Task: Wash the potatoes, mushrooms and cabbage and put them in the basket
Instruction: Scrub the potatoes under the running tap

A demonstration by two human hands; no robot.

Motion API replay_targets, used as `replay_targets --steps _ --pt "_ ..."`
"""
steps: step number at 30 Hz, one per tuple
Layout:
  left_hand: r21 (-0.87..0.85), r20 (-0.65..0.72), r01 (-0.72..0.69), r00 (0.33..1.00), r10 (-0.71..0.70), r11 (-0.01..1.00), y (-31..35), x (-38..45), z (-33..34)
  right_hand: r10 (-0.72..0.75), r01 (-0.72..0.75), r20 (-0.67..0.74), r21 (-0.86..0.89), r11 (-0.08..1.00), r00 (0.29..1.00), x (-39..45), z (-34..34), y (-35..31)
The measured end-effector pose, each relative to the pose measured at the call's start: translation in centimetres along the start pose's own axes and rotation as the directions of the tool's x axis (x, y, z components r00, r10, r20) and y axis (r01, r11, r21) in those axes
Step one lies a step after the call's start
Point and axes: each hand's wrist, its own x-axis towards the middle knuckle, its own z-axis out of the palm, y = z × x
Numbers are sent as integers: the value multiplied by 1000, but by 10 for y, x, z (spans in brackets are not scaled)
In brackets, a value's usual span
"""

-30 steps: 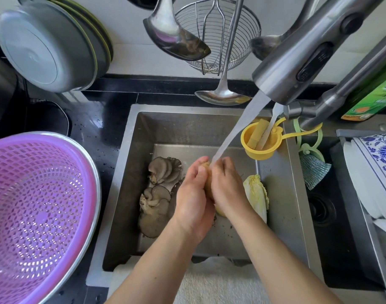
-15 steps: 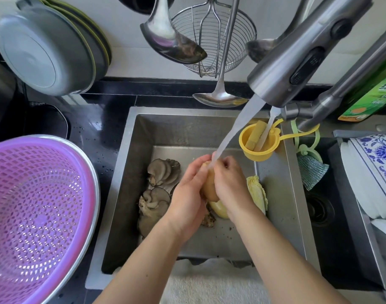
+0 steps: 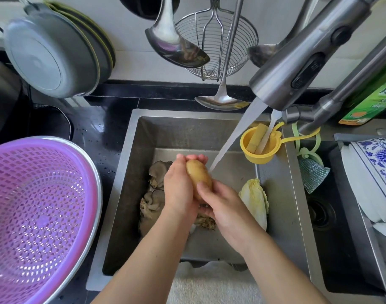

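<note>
Purple basket (image 3: 40,216) stands on the counter, left of the sink (image 3: 282,194), nearer the left hand (image 3: 178,189). Both hands, left and right hand (image 3: 220,202), curl around one potato (image 3: 198,178) beside the stream, long axis pointing roughly away. Mushrooms (image 3: 153,194) and cabbage (image 3: 255,200) lie below, apparently unwashed.

There is one view only, from a wide-angle camera worn on the person's head, so no second view shares any ground with it. It looks forward and steeply down into the sink (image 3: 130,172), close above it, with both forearms entering from the lower edge. The faucet (image 3: 301,62) looms large at the upper right, very near the lens. The counter (image 3: 100,128) fills the left side and the back wall crosses the top. Straight edges bow toward the borders.
</note>
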Motion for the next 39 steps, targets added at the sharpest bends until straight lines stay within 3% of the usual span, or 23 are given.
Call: replay_targets --steps 3,6,10,13,16,19,21,23,25,28,32,36,39 --pt "134 15 -106 994 105 985 -7 -1 -7 -61 58 -50 -69 996 997 1 -7 -6" --pt "223 150 -72 988 39 972 -5 -8 -11 -169 146 -119 -182 973 979 4 -15 -9" --pt "293 255 -34 966 -44 955 -9 -13 -9 -261 143 -235 -425 894 936 4 -14 -7" --pt "405 225 -124 974 33 906 -12 -16 -3 -327 136 -255 -563 815 910 -1 -12 -8" --pt "495 67 -199 979 191 846 -9 -16 3 -410 207 -204 -619 757 889 -6 -7 -3" --pt "436 -26 -109 991 133 894 -2 -7 -5 -389 201 -201 -600 774 899 -5 -7 4" --pt "443 123 -128 989 81 887 -1 -7 -13 -348 194 -183 -560 805 919 -3 -15 4" --pt "426 328 -164 945 17 890 0 -13 -20 -326 217 -154 -482 849 933 1 -22 2" --pt "399 425 -147 904 -41 905 -1 -17 -26 -301 221 -128 -429 876 945 3 -25 0" --pt "418 379 -172 925 1 892 -2 -17 -21 -312 221 -128 -465 858 942 4 -24 1" --pt "538 169 -317 948 269 781 -6 -13 -10 -340 249 -118 -471 846 933 4 -17 5" --pt "506 109 -115 992 69 855 5 -4 -12 -322 232 -136 -446 865 937 1 -17 8" --pt "558 296 -187 955 16 808 6 -4 -19 -278 208 -148 -369 906 949 4 -24 5"
